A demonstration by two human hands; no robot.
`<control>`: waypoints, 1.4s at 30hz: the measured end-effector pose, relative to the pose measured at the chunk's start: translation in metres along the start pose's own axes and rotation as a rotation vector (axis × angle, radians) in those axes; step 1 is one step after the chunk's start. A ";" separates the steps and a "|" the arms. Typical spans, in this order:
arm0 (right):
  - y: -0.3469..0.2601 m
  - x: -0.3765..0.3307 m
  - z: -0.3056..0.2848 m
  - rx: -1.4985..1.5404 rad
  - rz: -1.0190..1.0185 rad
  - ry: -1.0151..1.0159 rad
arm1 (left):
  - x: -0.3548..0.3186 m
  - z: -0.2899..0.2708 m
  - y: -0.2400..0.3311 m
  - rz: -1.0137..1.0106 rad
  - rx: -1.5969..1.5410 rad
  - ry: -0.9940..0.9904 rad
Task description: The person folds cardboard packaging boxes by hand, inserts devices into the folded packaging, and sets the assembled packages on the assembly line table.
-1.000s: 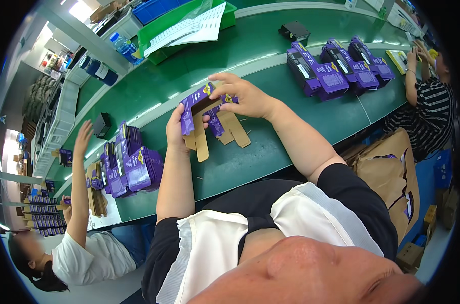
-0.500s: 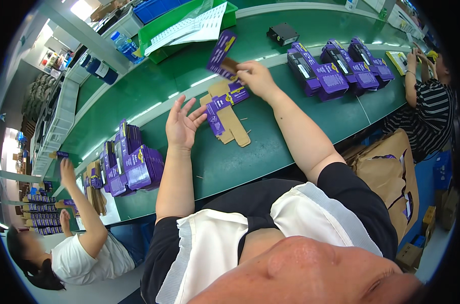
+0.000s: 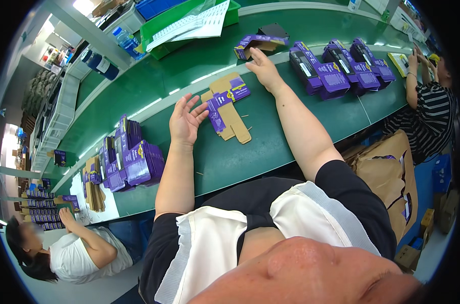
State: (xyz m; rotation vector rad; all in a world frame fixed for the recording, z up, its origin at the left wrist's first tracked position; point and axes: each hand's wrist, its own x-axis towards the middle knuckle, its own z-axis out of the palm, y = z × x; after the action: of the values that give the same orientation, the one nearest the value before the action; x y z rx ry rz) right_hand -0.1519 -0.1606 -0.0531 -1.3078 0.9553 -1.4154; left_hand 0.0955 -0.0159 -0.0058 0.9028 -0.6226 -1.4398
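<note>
Green workbench [image 3: 184, 61] runs across the scene, with a green bin [image 3: 145, 36] of printed sheets [image 3: 192, 25] at its far edge. Two co-workers sit along it, one in a white shirt [image 3: 83, 253] at left, one in a striped top [image 3: 435, 109] at right.

Left hand [image 3: 185, 121]: fingers spread wide, holding nothing; forearm stretched nearly straight out from the near side, palm seemingly turned right. It hangs just left of a flattened purple-and-kraft carton blank [image 3: 221, 104], which lies mid-bench between the two forearms.

Right hand [image 3: 266, 73]: arm reaches farther, slanting from near right to far left; fingers extended and loosely parted, thumb out to the left, no grip visible. Fingertips are beside the near side of a folded purple carton [image 3: 247, 46]; contact cannot be told. This carton lies partly in front of a black box-shaped unit [image 3: 275, 30].

Stacked purple cartons [image 3: 145, 164] stand left of the left forearm; further purple carton stacks [image 3: 334, 83] stand right of the right hand.
</note>
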 end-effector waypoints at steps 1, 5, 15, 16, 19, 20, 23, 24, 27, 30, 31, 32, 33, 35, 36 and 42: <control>-0.003 -0.003 0.000 0.001 0.006 -0.008 | 0.001 0.001 -0.001 0.000 -0.005 -0.012; -0.030 -0.015 0.006 -0.641 -0.193 -0.221 | -0.003 0.006 0.000 0.021 0.059 0.014; -0.057 -0.052 0.030 -1.067 -0.354 -0.651 | 0.004 -0.002 -0.007 0.145 0.273 0.110; -0.059 -0.053 0.032 -0.979 -0.424 -0.589 | 0.006 -0.005 -0.009 0.217 0.360 0.178; -0.069 -0.059 0.035 -0.805 -0.542 -0.456 | -0.007 0.017 -0.003 0.201 0.282 0.032; -0.074 -0.062 0.039 -0.716 -0.606 -0.403 | -0.015 0.024 0.001 0.123 0.105 -0.162; -0.081 -0.075 0.050 -0.559 -0.611 -0.435 | -0.021 0.020 0.000 -0.105 -0.057 -0.385; -0.081 -0.077 0.052 -0.469 -0.600 -0.458 | -0.024 0.019 0.001 -0.211 -0.125 -0.492; -0.076 -0.070 0.049 -0.322 -0.565 -0.419 | -0.022 0.026 -0.002 0.073 0.181 -0.340; -0.075 -0.071 0.052 -0.253 -0.555 -0.324 | -0.027 0.038 -0.001 0.284 0.363 -0.197; -0.075 -0.074 0.057 -0.149 -0.497 -0.183 | -0.025 0.038 -0.002 0.348 0.365 -0.209; -0.076 -0.077 0.062 -0.048 -0.435 -0.040 | -0.023 0.038 -0.002 0.411 0.366 -0.225; -0.075 -0.079 0.063 0.068 -0.295 -0.099 | -0.022 0.036 -0.002 0.438 0.394 -0.231; -0.061 -0.073 0.060 0.095 -0.240 -0.250 | -0.020 0.030 -0.003 0.428 0.382 -0.234; -0.055 -0.070 0.057 0.116 -0.184 -0.392 | -0.019 0.027 -0.004 0.413 0.368 -0.246; -0.069 -0.074 0.058 0.193 -0.214 -0.444 | -0.021 0.026 -0.011 0.274 0.294 -0.259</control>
State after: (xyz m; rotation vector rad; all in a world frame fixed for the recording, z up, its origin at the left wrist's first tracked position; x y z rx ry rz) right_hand -0.1053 -0.0693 0.0022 -1.5236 0.3839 -1.2599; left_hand 0.0663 0.0021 0.0024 0.8233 -1.1308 -1.2430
